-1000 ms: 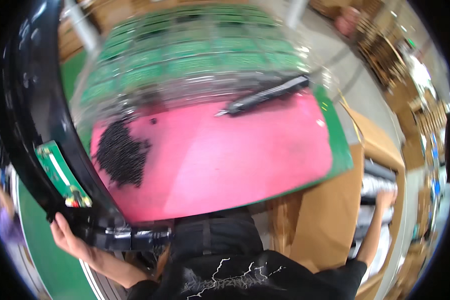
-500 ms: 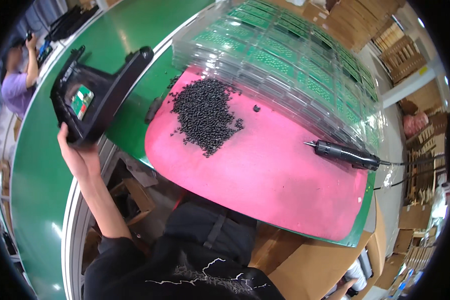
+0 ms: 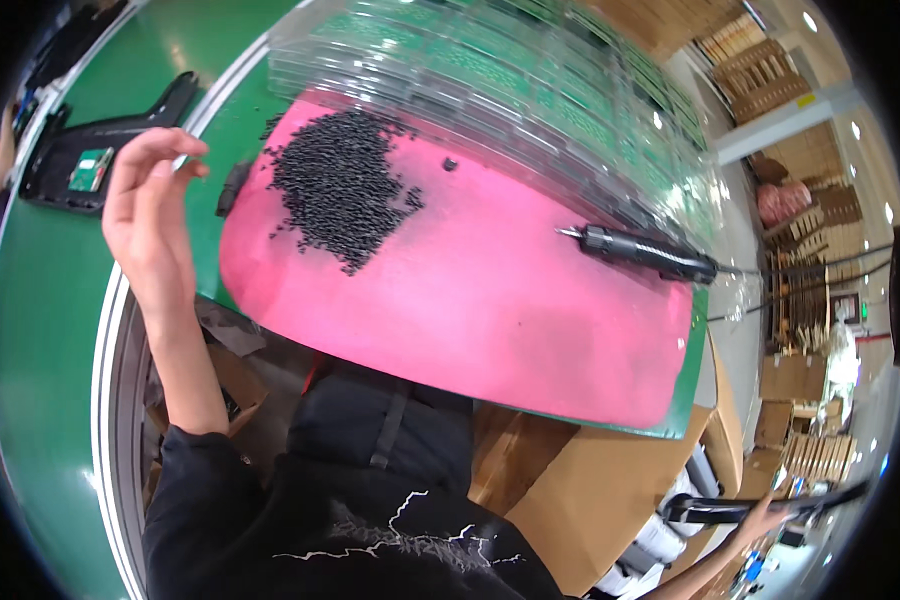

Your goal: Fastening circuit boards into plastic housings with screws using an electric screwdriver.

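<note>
My left hand (image 3: 152, 215) is raised over the edge of the green belt, fingers loosely curved and apart from the thumb. A small pale glint shows at its fingertips; I cannot make out what it is. Just beyond, a black plastic housing (image 3: 105, 130) lies on the belt, a small green circuit board (image 3: 92, 170) showing within its frame. At the lower right, my right hand (image 3: 760, 520) grips a long black plastic part (image 3: 710, 510) above an open cardboard box (image 3: 590, 500). Part of that hand is hidden by the part.
A pink mat (image 3: 450, 300) bears a heap of small black screws (image 3: 340, 185) and a black electric screwdriver (image 3: 645, 252) with its cable running right. Clear plastic trays (image 3: 490, 110) with green compartments stand behind. A small dark block (image 3: 233, 188) sits by the mat's left edge.
My left hand has let go of the black housing, which now rests on the belt farther left. My right hand has come up at the lower right with a long black part.
</note>
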### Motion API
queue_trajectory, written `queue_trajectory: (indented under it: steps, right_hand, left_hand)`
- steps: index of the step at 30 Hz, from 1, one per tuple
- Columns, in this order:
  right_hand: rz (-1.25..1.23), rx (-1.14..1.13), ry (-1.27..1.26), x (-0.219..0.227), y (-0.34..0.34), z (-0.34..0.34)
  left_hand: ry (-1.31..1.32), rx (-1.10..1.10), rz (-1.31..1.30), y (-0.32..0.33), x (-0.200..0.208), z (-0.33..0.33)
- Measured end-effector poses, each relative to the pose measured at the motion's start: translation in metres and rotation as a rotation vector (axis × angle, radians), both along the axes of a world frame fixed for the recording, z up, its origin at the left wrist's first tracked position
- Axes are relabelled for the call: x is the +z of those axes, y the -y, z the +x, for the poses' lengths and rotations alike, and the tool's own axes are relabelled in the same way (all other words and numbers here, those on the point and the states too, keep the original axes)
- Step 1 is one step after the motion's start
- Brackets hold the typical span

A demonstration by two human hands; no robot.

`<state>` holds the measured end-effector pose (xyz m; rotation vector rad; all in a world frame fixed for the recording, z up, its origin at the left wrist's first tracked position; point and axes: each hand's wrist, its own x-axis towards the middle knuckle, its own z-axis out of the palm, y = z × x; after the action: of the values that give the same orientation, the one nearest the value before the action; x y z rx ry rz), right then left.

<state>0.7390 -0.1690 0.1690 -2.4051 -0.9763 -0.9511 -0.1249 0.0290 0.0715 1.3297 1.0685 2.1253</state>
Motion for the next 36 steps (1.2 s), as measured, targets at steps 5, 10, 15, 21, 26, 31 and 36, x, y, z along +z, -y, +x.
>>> queue_trajectory:
  steps: [5,10,15,21,26,31,36]
  right_hand:
    - [-0.073,0.593,0.13,-0.009,-0.052,-0.152]
    - [-0.637,1.216,0.183,-0.026,-0.097,-0.28]
    - [-0.877,1.385,0.082,-0.054,-0.154,-0.341]
    - [-0.413,1.251,0.217,-0.021,-0.263,-0.399]
    - [-0.343,1.159,0.094,-0.022,-0.44,-0.381]
    - [-0.417,0.941,0.144,-0.071,-0.53,-0.363]
    - [-0.529,0.957,0.051,-0.076,-0.536,-0.363]
  left_hand:
    - [-0.341,-0.387,-0.005,-0.025,0.033,0.079]
    - [-0.904,-0.544,-0.085,-0.046,0.061,0.144]
    - [-1.447,-0.569,-0.095,-0.076,0.029,0.161]
    - [-1.4,-0.449,-0.198,-0.105,0.013,0.144]
    - [-1.179,-0.528,-0.044,-0.11,0.003,0.14]
    - [-1.178,-0.485,0.087,-0.115,-0.009,0.139]
    - [-1.176,-0.538,-0.018,-0.116,-0.004,0.134]
